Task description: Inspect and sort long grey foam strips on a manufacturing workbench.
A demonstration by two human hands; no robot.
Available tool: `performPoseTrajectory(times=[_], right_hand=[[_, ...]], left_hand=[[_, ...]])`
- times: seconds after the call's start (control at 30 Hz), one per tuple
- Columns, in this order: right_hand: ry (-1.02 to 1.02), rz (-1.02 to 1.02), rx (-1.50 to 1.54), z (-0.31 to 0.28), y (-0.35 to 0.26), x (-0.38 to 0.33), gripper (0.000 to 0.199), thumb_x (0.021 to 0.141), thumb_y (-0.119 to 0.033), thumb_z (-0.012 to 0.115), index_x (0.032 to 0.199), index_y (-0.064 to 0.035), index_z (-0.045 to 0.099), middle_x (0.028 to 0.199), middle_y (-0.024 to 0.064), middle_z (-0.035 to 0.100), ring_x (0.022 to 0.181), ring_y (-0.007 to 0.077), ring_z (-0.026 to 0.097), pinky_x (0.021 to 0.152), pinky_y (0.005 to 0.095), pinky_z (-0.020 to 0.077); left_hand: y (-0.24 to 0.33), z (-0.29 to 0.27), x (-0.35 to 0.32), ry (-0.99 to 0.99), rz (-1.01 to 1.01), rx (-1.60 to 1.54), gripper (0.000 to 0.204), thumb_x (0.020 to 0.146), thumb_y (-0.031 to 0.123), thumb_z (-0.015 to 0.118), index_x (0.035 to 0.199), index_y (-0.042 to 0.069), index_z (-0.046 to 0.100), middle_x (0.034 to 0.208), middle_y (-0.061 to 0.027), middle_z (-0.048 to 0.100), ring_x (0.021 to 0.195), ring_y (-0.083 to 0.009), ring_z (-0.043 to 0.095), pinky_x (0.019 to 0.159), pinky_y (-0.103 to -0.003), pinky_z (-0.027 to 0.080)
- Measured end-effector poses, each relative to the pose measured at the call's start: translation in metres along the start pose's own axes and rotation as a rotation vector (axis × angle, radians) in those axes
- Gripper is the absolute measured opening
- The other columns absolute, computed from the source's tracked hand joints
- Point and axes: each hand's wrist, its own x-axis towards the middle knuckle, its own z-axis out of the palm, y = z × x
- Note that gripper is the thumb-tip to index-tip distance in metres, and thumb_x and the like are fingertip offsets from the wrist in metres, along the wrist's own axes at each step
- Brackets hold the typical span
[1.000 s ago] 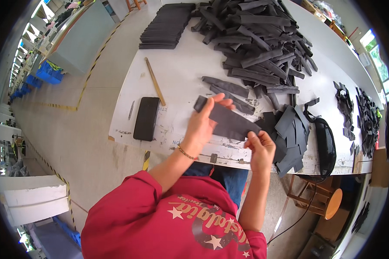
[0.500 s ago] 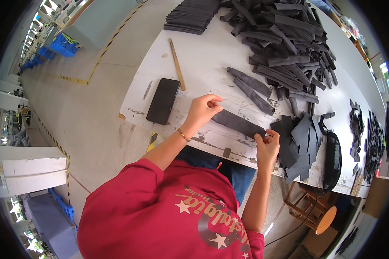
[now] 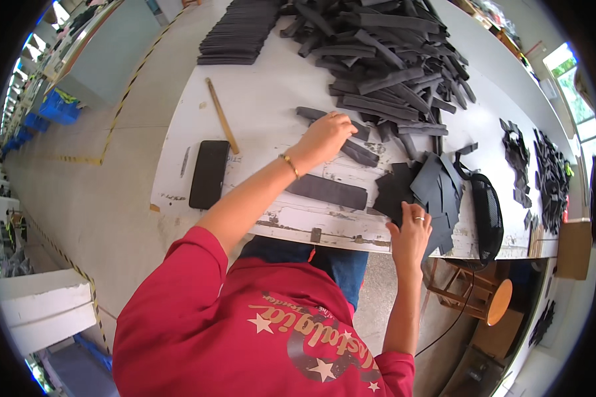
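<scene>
A flat dark fabric strip (image 3: 329,191) lies along the near part of the white table (image 3: 258,126). My left hand (image 3: 324,139) is over two loose, folded dark strips, one of them a lower strip (image 3: 359,154). Its fingers are curled together at the upper strip; whether they grip it is hidden. To the right, my right hand (image 3: 412,233) touches the near edge of a pile of flat dark pieces (image 3: 437,188). Its thumb stands apart from the fingers, and a ring shows on one finger.
A large heap of folded strips (image 3: 397,73) and a neat stack (image 3: 238,33) lie at the back. At left are a black phone (image 3: 209,175) and a wooden stick (image 3: 222,116). A black mesh object (image 3: 487,215) stands at right, above a wooden stool (image 3: 496,301).
Both hands have let go of the flat strip, which now lies on the table. My left hand has moved to the loose strips, my right to the pile of pieces. The view has shifted.
</scene>
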Motion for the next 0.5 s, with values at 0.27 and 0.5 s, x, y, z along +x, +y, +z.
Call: performPoseTrajectory(times=[0.27,0.5], right_hand=[[0.030,-0.259,-0.172,0.026,0.023,-0.020,0.034,0.079,-0.001,0.059,0.111,0.0053,0.060,0.103,0.0104,0.057,0.099,0.0277,0.053,0.081,0.0400,0.0440],[0.117,-0.239,-0.049,0.033,0.029,-0.023,0.021,0.077,0.000,0.062,0.099,0.0012,0.063,0.096,0.0109,0.057,0.092,0.0278,0.055,0.076,0.0398,0.0434]], left_hand=[[0.002,0.007,-0.007,-0.420,-0.125,0.268,0.018,0.077,-0.004,0.058,0.090,0.002,0.068,0.091,-0.0133,0.064,0.085,-0.0324,0.062,0.078,-0.041,0.052],[0.002,-0.013,-0.021,-0.394,-0.305,0.136,0.014,0.075,0.002,0.062,0.088,-0.001,0.066,0.088,-0.0162,0.064,0.083,-0.0347,0.064,0.075,-0.040,0.054]])
